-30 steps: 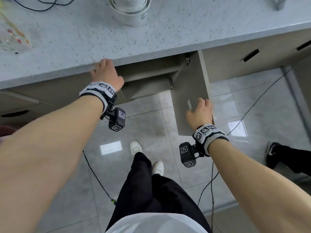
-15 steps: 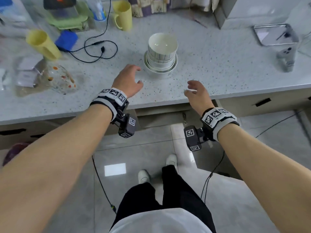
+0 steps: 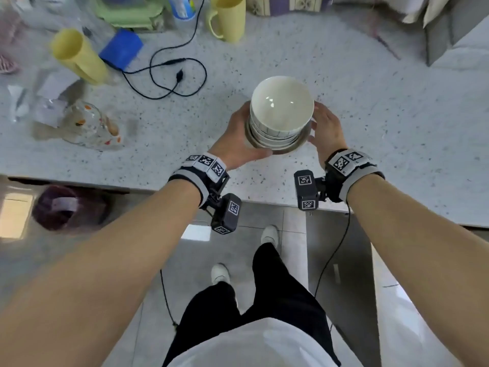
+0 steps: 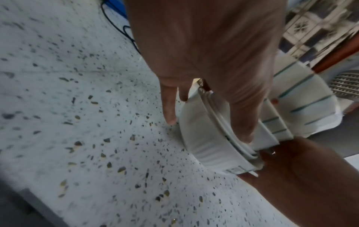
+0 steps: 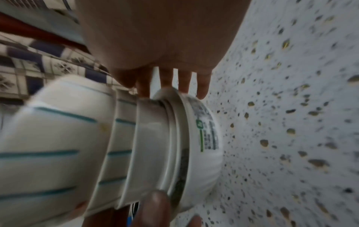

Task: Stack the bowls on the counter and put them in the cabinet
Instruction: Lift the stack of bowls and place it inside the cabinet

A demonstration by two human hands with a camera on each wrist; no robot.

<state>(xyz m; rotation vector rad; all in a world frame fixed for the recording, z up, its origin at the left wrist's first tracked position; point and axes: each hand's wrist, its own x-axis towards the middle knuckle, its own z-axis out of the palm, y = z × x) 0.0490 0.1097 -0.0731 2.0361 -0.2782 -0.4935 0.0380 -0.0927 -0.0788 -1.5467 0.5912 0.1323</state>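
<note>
- Left hand [image 3: 239,139] and right hand [image 3: 326,128] clasp opposite sides of the bowl stack [image 3: 280,115] on the table [image 3: 397,115].
- Risk: the upper bowls sit loose and could topple if the stack tilts.

Stack of bowls [image 3: 281,116]: white, upper ones with thin teal vertical stripes; lowest carries a green-and-grey printed label [image 5: 206,132]. Countertop [image 3: 370,107]: pale grey, dark speckles. Two yellow cups [image 3: 229,17]. Blue box [image 3: 122,52]. Black cable [image 3: 169,75]. Checked navy-and-white cloth [image 5: 38,61].
</note>
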